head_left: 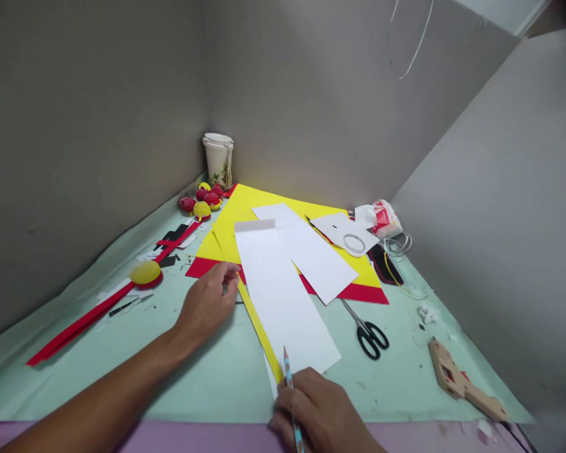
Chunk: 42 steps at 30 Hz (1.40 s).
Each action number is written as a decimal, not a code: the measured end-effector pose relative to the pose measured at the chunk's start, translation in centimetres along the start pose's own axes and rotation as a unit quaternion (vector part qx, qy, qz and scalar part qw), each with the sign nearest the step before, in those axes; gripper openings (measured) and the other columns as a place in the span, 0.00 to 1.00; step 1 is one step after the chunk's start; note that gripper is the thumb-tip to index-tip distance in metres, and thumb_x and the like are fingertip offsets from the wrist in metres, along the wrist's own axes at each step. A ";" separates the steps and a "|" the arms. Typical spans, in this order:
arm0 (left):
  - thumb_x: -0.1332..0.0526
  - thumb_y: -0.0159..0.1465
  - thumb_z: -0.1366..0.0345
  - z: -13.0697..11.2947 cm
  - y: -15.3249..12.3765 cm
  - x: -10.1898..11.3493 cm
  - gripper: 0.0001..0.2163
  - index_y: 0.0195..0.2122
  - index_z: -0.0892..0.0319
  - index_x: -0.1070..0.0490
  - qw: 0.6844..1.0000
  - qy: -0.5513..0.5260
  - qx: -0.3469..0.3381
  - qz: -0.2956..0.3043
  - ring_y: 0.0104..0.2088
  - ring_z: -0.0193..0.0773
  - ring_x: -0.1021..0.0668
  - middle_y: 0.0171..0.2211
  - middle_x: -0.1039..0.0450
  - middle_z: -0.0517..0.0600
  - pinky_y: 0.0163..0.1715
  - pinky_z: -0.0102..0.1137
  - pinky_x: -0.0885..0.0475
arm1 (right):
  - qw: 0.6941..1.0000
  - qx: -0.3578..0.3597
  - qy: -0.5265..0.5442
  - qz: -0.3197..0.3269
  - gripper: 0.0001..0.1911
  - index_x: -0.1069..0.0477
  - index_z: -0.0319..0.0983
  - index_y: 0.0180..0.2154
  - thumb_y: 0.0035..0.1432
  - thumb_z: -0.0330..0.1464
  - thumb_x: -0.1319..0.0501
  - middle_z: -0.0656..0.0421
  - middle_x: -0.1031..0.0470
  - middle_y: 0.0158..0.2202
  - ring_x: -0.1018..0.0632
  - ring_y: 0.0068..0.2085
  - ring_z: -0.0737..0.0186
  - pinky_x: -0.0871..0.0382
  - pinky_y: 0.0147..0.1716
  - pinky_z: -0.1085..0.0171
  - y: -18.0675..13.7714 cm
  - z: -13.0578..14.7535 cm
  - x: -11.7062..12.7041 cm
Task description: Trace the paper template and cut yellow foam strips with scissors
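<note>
My left hand [213, 294] is closed, fingertips pinched at the upper end of a narrow yellow strip [259, 326]. The strip runs along the left edge of a long white sheet of paper [287, 302]. My right hand [318, 409] grips a light blue patterned pencil [288, 371], its point directed away from me. That hand sits at the strip's lower end; whether it also grips the strip is hidden. Beneath the white paper lie a large yellow sheet [231, 217] and a red sheet [365, 294]. Black-handled scissors [372, 340] rest to the right, blades partly under the paper.
At right lies a glue gun [462, 380]. Red and yellow round ornaments [202, 204] sit near a white cup [218, 157] in the back corner. A yellow disc [145, 273] on red strips [85, 321] lies left. A wire coil [397, 245] is at back right, near the walls.
</note>
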<state>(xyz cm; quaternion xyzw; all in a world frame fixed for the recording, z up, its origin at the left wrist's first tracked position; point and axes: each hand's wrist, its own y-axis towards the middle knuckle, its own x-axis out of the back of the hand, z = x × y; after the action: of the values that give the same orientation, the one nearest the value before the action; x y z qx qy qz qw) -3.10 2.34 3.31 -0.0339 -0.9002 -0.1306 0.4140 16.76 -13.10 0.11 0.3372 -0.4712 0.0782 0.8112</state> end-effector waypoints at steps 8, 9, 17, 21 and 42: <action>0.47 0.62 0.62 0.2 -0.4 -0.7 0.12 0.43 0.58 0.30 0.995 0.059 -0.084 0.010 0.47 0.48 0.25 0.46 0.26 0.56 0.44 0.40 0.29 | 0.964 -0.146 0.203 -0.088 0.23 0.26 0.41 0.43 0.69 0.42 0.57 0.55 0.24 0.33 0.24 0.33 0.60 0.30 0.32 0.63 2.0 -0.5 3.6; 0.47 0.63 0.62 0.3 -0.4 -0.9 0.11 0.42 0.58 0.29 0.994 0.060 -0.095 0.018 0.47 0.48 0.25 0.45 0.25 0.56 0.44 0.40 0.29 | 0.954 -0.185 0.218 -0.088 0.23 0.25 0.42 0.43 0.69 0.41 0.57 0.55 0.24 0.33 0.24 0.33 0.61 0.30 0.33 0.63 2.9 -0.9 4.2; 0.47 0.63 0.65 1.1 -0.4 -1.5 0.10 0.41 0.58 0.30 0.988 0.069 -0.132 0.032 0.45 0.46 0.26 0.43 0.25 0.56 0.45 0.41 0.30 | 0.860 -0.361 0.359 -0.021 0.10 0.23 0.41 0.38 0.57 0.33 0.41 0.58 0.21 0.30 0.24 0.28 0.64 0.31 0.26 0.67 12.0 -5.4 1.9; 0.47 0.64 0.66 1.3 -0.4 -1.7 0.09 0.42 0.59 0.30 0.986 0.074 -0.145 0.032 0.45 0.46 0.27 0.42 0.26 0.56 0.46 0.41 0.31 | 0.856 -0.368 0.361 -0.028 0.09 0.24 0.40 0.32 0.56 0.37 0.40 0.61 0.24 0.24 0.27 0.24 0.66 0.35 0.23 0.68 13.9 -7.0 -0.8; 0.46 0.64 0.66 2.2 -0.5 -2.7 0.11 0.46 0.61 0.31 0.988 0.078 -0.130 0.029 0.46 0.47 0.29 0.44 0.28 0.57 0.46 0.43 0.31 | 0.876 -0.336 0.343 -0.034 0.08 0.29 0.41 0.32 0.58 0.37 0.42 0.64 0.28 0.22 0.31 0.24 0.65 0.38 0.23 0.68 12.4 -8.2 -4.0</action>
<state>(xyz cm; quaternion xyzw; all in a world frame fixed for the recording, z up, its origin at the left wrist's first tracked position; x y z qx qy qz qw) -3.00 2.60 -0.18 -0.1028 -0.8392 -0.2366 0.4788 14.93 2.20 -0.03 0.0117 -0.1493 -0.0018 0.9887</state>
